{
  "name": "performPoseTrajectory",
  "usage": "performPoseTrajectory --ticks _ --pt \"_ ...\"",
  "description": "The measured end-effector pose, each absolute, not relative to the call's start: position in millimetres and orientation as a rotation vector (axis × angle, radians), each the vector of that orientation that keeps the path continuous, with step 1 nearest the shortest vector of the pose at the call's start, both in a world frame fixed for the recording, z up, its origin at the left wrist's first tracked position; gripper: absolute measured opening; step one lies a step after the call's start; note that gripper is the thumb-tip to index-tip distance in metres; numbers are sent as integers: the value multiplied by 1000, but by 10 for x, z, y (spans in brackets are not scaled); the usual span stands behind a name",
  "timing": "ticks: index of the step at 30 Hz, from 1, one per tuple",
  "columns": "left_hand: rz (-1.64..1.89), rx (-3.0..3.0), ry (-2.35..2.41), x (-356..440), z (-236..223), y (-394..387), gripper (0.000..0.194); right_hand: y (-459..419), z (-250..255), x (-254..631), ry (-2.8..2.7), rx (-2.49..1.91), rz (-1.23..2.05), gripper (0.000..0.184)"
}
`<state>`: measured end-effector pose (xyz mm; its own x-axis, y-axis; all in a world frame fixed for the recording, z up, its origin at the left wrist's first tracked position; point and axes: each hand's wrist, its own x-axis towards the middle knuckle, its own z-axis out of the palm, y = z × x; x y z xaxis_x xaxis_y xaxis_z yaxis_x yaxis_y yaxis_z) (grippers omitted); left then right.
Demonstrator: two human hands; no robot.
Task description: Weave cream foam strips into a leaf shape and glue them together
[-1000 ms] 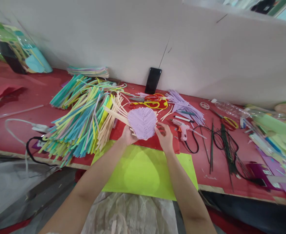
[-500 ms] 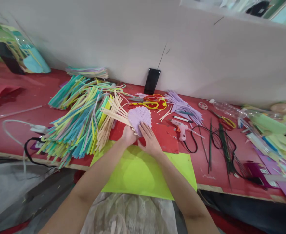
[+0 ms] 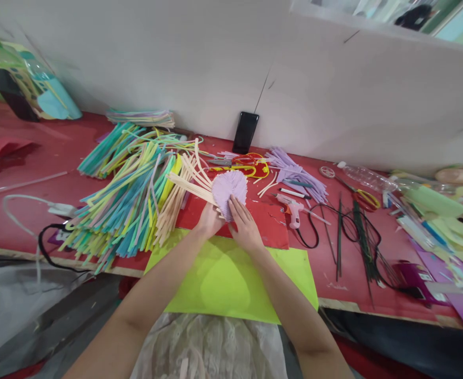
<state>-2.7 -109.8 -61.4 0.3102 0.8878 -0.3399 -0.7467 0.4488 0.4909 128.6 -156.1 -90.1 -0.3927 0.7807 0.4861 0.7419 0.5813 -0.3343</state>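
Note:
My left hand (image 3: 211, 220) is closed at the lower left of a rounded, pointed lilac piece (image 3: 227, 185) with a ridged, strip-like surface, holding it from below. Several cream strips (image 3: 192, 188) fan out from its left side. The fingers of my right hand (image 3: 244, 221) lie stretched out over the lower right face of the piece, with the thumb apart below its tip. Under both hands are a red sheet (image 3: 271, 226) and a yellow-green sheet (image 3: 231, 279). What my left fingers do behind the piece is hidden.
Left lies a big pile of coloured strips (image 3: 124, 205). Behind the hands are scissors (image 3: 239, 168) and a leaning phone (image 3: 246, 131). To the right are lilac strips (image 3: 298, 173), a pink glue gun (image 3: 294, 210) with its cable, dark stems (image 3: 360, 237) and a plastic bottle (image 3: 368, 176).
The lilac piece has shifted slightly to the right and turned a little, and the cream strips now point higher. My right hand has shifted slightly with it, fingers still on its face.

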Motion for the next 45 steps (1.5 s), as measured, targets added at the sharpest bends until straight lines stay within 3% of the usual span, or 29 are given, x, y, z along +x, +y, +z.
performPoseTrajectory --ticks 6,11,18,26,35,45 --pt "1090 318 590 -24 -556 -1156 24 -1576 -893 1305 -2053 -1187 258 74" --pt "1094 506 530 -29 -567 -1185 29 -1541 -907 1398 -1543 -1333 542 48" --pt "1444 535 868 -72 -721 -1071 17 -1380 -922 1544 -850 -1052 1000 31" --pt "1318 582 902 -34 -791 -1060 25 -1476 -901 1420 -882 -997 1349 33" --pt "1259 772 1056 -181 -873 -935 28 -1379 -932 1642 -767 -1169 1253 34" --pt "1253 816 1128 -219 -862 -914 47 -1369 -950 1658 -801 -1245 1178 37"
